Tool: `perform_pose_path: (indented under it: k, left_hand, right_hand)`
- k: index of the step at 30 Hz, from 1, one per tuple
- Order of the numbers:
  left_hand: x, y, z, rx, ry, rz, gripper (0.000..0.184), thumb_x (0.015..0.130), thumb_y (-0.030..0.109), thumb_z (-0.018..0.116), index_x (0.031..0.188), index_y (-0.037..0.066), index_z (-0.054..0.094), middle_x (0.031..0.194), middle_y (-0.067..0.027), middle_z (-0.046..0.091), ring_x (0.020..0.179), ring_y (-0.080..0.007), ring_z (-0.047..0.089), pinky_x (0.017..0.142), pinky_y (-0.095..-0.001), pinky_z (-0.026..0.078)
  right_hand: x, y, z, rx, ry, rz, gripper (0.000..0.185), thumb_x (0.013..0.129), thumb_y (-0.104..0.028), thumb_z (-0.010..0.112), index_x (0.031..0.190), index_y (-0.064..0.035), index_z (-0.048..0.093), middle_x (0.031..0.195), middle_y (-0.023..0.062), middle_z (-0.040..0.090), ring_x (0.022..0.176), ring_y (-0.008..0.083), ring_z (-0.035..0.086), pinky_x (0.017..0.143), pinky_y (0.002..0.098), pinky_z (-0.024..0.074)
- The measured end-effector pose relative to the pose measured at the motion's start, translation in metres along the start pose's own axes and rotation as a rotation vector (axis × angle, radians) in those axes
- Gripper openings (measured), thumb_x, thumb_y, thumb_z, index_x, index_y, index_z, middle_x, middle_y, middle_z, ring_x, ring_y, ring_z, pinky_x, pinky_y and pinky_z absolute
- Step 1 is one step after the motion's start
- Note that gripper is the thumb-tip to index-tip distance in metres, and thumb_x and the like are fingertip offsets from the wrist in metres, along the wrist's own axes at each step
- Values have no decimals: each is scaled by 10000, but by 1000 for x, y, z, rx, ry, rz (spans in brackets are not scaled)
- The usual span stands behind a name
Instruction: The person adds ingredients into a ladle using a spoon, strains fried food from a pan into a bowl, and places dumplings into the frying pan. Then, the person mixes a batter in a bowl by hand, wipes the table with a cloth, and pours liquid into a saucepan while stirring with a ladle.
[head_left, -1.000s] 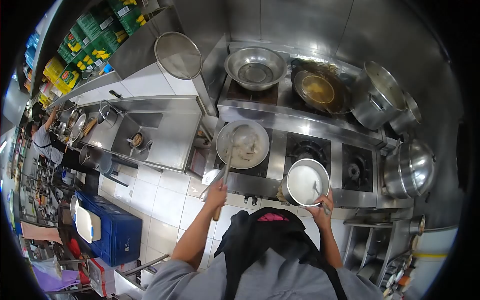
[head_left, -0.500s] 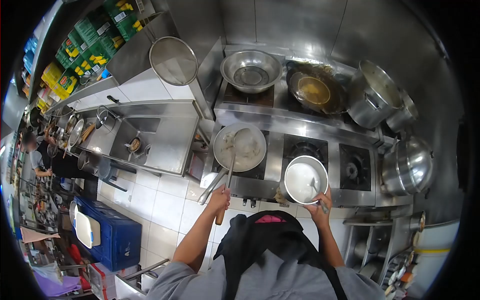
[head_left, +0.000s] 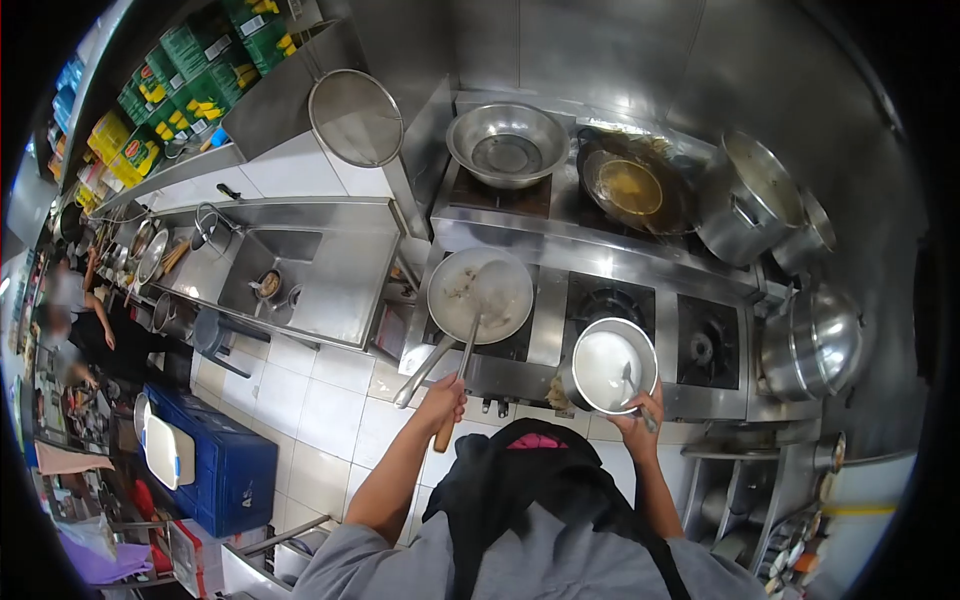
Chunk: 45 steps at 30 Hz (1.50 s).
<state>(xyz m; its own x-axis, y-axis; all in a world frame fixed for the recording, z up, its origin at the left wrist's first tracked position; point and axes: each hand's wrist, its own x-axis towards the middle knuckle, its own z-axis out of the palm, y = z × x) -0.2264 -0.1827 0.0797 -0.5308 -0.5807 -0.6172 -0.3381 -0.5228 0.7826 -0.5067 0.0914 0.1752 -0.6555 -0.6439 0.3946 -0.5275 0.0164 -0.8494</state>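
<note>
My left hand (head_left: 440, 403) is closed round the wooden-ended handle of a ladle (head_left: 470, 345), whose bowl rests in a pan (head_left: 455, 320) of pale, creamy food with small dark bits. The pan sits on the left front burner, its long handle beside my hand. At the right, my right hand (head_left: 640, 415) grips the rim of a metal pot (head_left: 578, 375) together with a spoon (head_left: 628, 380). White liquid (head_left: 603, 365) partly fills the pot, which is held over the front edge of the middle burner.
Behind stand a steel bowl (head_left: 507, 140), a wok with oil (head_left: 630, 187) and a tall pot (head_left: 745, 200). A domed steamer (head_left: 815, 345) is at the right. Left are a sink (head_left: 268, 270), a hanging strainer (head_left: 356, 115), a blue cooler (head_left: 225, 470) and people at a far counter.
The ladle bowl has shifted and moved lower in the pan. The pot stays in my right hand with small shifts. At the far left, the people have changed position.
</note>
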Motion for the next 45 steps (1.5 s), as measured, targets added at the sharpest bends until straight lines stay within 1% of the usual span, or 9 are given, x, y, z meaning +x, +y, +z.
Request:
perform_pose_path:
  k: [2,7,11,16,23,26,32,36,45]
  left_hand:
    - [-29,9,-14,-32,-77,-110,296,1007,285,523,1244,109,541,711,-1,495,519,-89,457,454,-242,426]
    - [-42,17,-52,433,129,-22,487,978,205,526,1457,152,454,717,-14,533,505,-102,479,445,-268,439]
    - [-7,7,-6,283,203,65,486,976,205,528,1455,153,458,695,-15,522,486,-104,465,439,-269,432]
    - [-46,21,-31,115,-60,-126,494,974,232,530,1457,156,457,683,-6,512,493,-96,461,435,-268,416]
    - [-3,11,-16,395,227,81,496,978,233,536,1459,148,453,625,4,474,482,-96,448,418,-272,406]
    - [2,8,0,57,18,5,464,983,228,518,1440,163,473,618,17,451,476,-90,436,421,-267,404]
    - [-56,17,-60,405,149,-67,313,987,231,522,1270,103,555,639,10,482,494,-93,465,421,-271,420]
    - [-1,12,-31,422,223,84,439,995,234,530,1419,133,482,639,0,492,494,-97,474,423,-270,432]
    - [-53,15,-55,369,5,-118,530,989,270,571,1492,194,422,700,-19,541,504,-111,486,439,-292,442]
  right_hand:
    - [1,-2,-2,-14,-2,-32,456,582,-116,917,735,-16,498,1258,189,522,1118,348,559,922,386,462]
    - [-8,7,-4,-59,2,8,479,550,-158,952,726,-41,521,1226,179,535,1116,367,554,944,404,441]
    - [-7,-3,0,-46,19,-10,483,544,-150,953,723,-45,517,1232,188,538,1125,370,555,954,416,437]
    - [-1,4,-5,-79,-8,-75,468,599,-183,919,720,-20,497,1254,209,534,1114,365,566,905,390,462]
    - [-7,11,-2,17,-22,41,472,577,-188,944,718,-40,518,1319,230,511,1167,400,545,971,424,434]
    - [-5,11,-3,-72,-39,13,469,575,-186,943,711,-39,518,1289,227,518,1159,399,545,970,416,432]
    - [-9,14,-1,-77,-20,-59,467,592,-155,929,771,-16,521,1235,180,527,1109,337,560,905,371,461]
    - [-8,7,4,2,-13,30,467,574,-177,946,715,-40,523,1288,220,520,1170,381,543,977,421,435]
    - [-6,2,1,-63,-16,-39,452,585,-159,905,755,-3,516,1308,184,503,1173,369,538,965,406,449]
